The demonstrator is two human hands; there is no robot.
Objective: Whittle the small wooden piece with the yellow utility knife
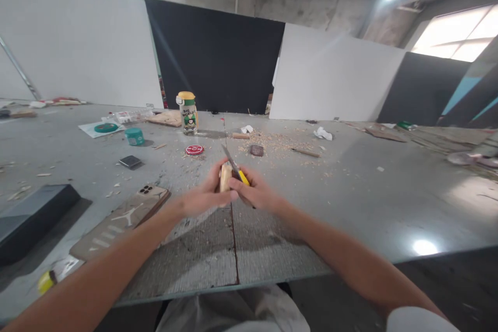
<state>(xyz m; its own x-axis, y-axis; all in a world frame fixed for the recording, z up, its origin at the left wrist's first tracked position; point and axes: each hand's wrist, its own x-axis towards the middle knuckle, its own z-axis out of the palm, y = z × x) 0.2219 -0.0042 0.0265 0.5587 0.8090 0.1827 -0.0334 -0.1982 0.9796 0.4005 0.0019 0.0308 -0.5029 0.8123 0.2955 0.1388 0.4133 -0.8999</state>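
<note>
My left hand [212, 189] is closed around a small pale block of wood [225, 177], held upright above the near part of the table. In my right hand [254, 190] is a utility knife [243, 176] with a yellow and black handle. Its blade [230, 155] is out and points up and away to the left, close beside the block. My right thumb rests by the block's near side. Whether the blade touches the wood, I cannot tell. Both hands meet in front of me, and part of the knife handle is hidden by my right fingers.
Wood shavings [286, 141] lie beyond my hands, around a dark reddish-brown block [257, 150] and a pencil-like stick [305, 152]. A round red tin [194, 150] and a bottle [188, 114] stand further left. A phone [128, 218] and a dark box [35, 218] lie near my left arm.
</note>
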